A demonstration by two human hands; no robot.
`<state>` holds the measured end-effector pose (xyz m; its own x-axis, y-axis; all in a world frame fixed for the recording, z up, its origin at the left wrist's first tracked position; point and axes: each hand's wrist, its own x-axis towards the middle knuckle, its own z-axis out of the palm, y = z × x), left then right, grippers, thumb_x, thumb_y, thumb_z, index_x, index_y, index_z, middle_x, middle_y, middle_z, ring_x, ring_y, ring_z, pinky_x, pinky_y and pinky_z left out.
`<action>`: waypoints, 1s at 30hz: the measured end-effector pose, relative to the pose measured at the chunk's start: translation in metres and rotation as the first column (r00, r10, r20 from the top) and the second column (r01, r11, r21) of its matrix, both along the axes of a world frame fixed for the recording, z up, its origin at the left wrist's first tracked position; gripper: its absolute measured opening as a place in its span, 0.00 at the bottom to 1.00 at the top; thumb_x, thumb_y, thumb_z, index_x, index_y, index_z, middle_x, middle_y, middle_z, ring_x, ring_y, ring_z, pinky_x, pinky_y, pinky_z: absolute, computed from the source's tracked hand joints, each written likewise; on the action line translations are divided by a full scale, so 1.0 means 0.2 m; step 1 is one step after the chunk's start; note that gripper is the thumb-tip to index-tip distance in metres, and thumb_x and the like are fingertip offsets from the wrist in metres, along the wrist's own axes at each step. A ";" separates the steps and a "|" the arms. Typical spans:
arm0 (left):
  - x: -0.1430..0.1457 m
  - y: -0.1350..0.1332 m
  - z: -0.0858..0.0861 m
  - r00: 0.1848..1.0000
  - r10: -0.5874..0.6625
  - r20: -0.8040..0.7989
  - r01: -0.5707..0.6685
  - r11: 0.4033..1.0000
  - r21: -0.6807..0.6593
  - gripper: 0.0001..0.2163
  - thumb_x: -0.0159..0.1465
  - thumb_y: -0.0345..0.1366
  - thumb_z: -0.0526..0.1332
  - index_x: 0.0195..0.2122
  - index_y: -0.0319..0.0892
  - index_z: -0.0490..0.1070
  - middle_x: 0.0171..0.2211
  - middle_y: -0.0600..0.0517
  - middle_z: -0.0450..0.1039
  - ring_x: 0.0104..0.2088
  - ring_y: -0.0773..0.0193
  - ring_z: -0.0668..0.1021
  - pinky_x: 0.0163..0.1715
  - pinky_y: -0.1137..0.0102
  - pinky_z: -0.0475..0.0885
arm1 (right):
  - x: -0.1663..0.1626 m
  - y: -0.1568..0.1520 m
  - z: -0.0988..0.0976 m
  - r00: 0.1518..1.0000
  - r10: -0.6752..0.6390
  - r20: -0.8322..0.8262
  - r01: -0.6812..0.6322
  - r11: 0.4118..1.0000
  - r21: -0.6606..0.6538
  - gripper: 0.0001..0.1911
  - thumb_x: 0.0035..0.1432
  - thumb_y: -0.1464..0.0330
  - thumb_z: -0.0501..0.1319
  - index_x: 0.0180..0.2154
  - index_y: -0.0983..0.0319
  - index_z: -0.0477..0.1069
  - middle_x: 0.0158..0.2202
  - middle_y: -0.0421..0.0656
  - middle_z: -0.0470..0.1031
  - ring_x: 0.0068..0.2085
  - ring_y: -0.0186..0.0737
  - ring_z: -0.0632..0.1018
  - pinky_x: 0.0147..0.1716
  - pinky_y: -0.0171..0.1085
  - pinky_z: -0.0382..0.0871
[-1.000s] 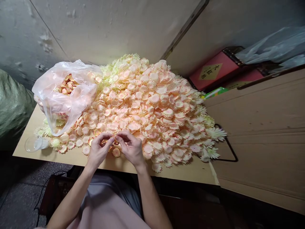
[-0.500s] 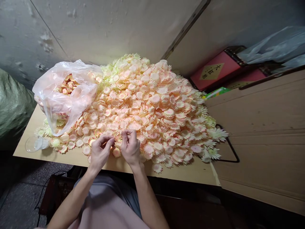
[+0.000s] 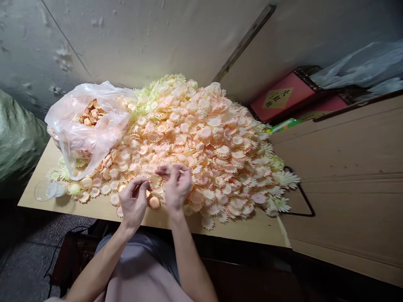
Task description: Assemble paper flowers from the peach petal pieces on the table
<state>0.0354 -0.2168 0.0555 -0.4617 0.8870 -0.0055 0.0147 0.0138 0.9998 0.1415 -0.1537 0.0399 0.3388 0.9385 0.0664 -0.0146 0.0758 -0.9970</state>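
Observation:
A large heap of peach and cream artificial flower heads (image 3: pixel 201 138) covers a wooden table (image 3: pixel 245 228). My left hand (image 3: pixel 134 201) hovers at the heap's near edge, thumb and fingers pinched on a small flower piece. My right hand (image 3: pixel 176 186) is raised over the heap just to the right, its fingers curled and pinching something small that I cannot make out. A single orange-centred flower head (image 3: pixel 154 202) lies on the table between my two hands.
A translucent plastic bag (image 3: pixel 86 126) holding more flower pieces sits at the heap's left. A small clear cup (image 3: pixel 45 190) lies at the table's left edge. A red box (image 3: pixel 280 96) and plastic sheeting (image 3: pixel 359 67) stand at the right behind a plywood board (image 3: pixel 346 167). A green sack (image 3: pixel 17 142) is at far left.
My right hand has lifted away from the left and moved up over the heap. My left hand stays near the table's front edge, still pinched.

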 end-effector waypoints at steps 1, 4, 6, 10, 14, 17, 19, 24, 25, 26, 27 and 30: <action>-0.03 -0.01 -0.01 0.999 0.037 -0.025 -0.037 0.999 0.004 0.08 0.62 0.40 0.64 0.35 0.40 0.76 0.27 0.51 0.78 0.27 0.66 0.79 0.29 0.73 0.75 | 0.04 0.03 0.00 0.999 -0.041 -0.003 0.041 0.999 0.019 0.14 0.68 0.54 0.48 0.39 0.58 0.58 0.33 0.46 0.78 0.29 0.41 0.81 0.34 0.42 0.79; -0.12 -0.02 -0.05 0.996 0.077 -0.039 -0.079 0.996 -0.043 0.09 0.60 0.41 0.66 0.34 0.39 0.77 0.28 0.50 0.78 0.28 0.65 0.80 0.30 0.73 0.75 | 0.17 0.11 0.02 0.980 -0.199 0.011 0.196 0.973 0.121 0.13 0.68 0.56 0.48 0.43 0.58 0.60 0.32 0.46 0.77 0.30 0.43 0.82 0.35 0.46 0.80; -0.16 0.00 -0.07 0.999 0.043 0.006 -0.042 0.995 -0.088 0.10 0.59 0.42 0.67 0.35 0.39 0.78 0.29 0.50 0.78 0.28 0.65 0.80 0.31 0.73 0.75 | 0.21 0.14 0.03 0.977 -0.192 0.096 0.170 0.965 0.198 0.15 0.68 0.57 0.48 0.48 0.59 0.63 0.37 0.49 0.78 0.37 0.46 0.83 0.39 0.48 0.80; -0.17 0.05 -0.08 0.994 -0.068 0.084 0.077 0.992 -0.105 0.12 0.60 0.43 0.66 0.37 0.39 0.78 0.31 0.49 0.79 0.29 0.65 0.80 0.32 0.72 0.76 | 0.18 0.14 0.04 0.896 -0.073 0.437 -0.039 0.969 0.243 0.20 0.68 0.60 0.49 0.55 0.60 0.68 0.58 0.53 0.71 0.63 0.49 0.70 0.58 0.54 0.69; -0.16 0.08 -0.05 0.990 -0.114 0.088 0.122 0.987 -0.102 0.12 0.59 0.43 0.67 0.37 0.39 0.79 0.34 0.49 0.80 0.32 0.64 0.80 0.33 0.73 0.76 | 0.13 0.07 0.05 0.867 0.009 0.498 -0.156 0.954 0.255 0.17 0.67 0.62 0.53 0.52 0.58 0.72 0.58 0.50 0.72 0.62 0.49 0.70 0.61 0.56 0.65; -0.15 0.09 -0.05 0.986 -0.128 0.103 0.139 0.984 -0.108 0.12 0.59 0.43 0.67 0.38 0.39 0.80 0.35 0.48 0.81 0.31 0.65 0.79 0.34 0.72 0.76 | 0.10 0.00 0.06 0.845 0.303 0.440 -0.397 0.907 0.139 0.13 0.65 0.62 0.57 0.48 0.56 0.75 0.50 0.48 0.78 0.52 0.46 0.78 0.53 0.49 0.74; -0.13 0.10 -0.05 0.981 -0.143 0.134 0.158 0.982 -0.107 0.13 0.58 0.42 0.68 0.40 0.39 0.80 0.36 0.48 0.81 0.33 0.64 0.80 0.36 0.71 0.76 | 0.08 -0.03 0.04 0.831 0.447 0.330 -0.489 0.871 0.052 0.15 0.61 0.61 0.63 0.49 0.57 0.75 0.47 0.47 0.79 0.46 0.44 0.80 0.46 0.44 0.78; -0.12 0.10 -0.02 0.972 -0.180 0.154 0.195 0.977 -0.088 0.14 0.59 0.43 0.67 0.41 0.39 0.80 0.36 0.47 0.81 0.33 0.63 0.80 0.38 0.70 0.76 | 0.05 -0.05 -0.02 0.890 0.431 0.150 -0.432 0.901 -0.029 0.14 0.51 0.60 0.71 0.39 0.59 0.79 0.36 0.44 0.82 0.36 0.42 0.82 0.41 0.42 0.80; -0.11 0.10 -0.02 0.971 -0.184 0.155 0.199 0.976 -0.087 0.15 0.60 0.44 0.66 0.41 0.39 0.80 0.36 0.47 0.81 0.32 0.63 0.80 0.37 0.69 0.77 | 0.06 -0.05 -0.03 0.899 0.415 0.139 -0.414 0.910 -0.040 0.13 0.50 0.60 0.71 0.37 0.60 0.79 0.35 0.44 0.82 0.35 0.42 0.82 0.40 0.42 0.80; -0.11 0.10 -0.02 0.970 -0.186 0.158 0.202 0.975 -0.088 0.15 0.60 0.45 0.66 0.41 0.39 0.80 0.35 0.47 0.81 0.32 0.63 0.80 0.37 0.69 0.77 | 0.06 -0.05 -0.03 0.907 0.399 0.134 -0.396 0.917 -0.046 0.13 0.50 0.60 0.71 0.36 0.60 0.80 0.34 0.44 0.83 0.34 0.42 0.83 0.39 0.42 0.81; -0.11 0.10 -0.01 0.969 -0.184 0.164 0.201 0.976 -0.089 0.15 0.61 0.45 0.65 0.41 0.39 0.80 0.35 0.47 0.81 0.33 0.63 0.81 0.38 0.69 0.77 | 0.07 -0.05 -0.04 0.914 0.382 0.136 -0.379 0.924 -0.048 0.12 0.51 0.60 0.71 0.36 0.60 0.80 0.33 0.44 0.83 0.33 0.42 0.83 0.38 0.42 0.81; -0.11 0.09 -0.03 0.967 -0.187 0.176 0.206 0.974 -0.098 0.15 0.60 0.45 0.66 0.40 0.39 0.80 0.37 0.47 0.81 0.36 0.61 0.81 0.41 0.67 0.78 | 0.08 -0.05 -0.04 0.916 0.367 0.162 -0.365 0.930 -0.043 0.12 0.53 0.60 0.69 0.37 0.60 0.80 0.34 0.44 0.83 0.33 0.43 0.83 0.36 0.41 0.81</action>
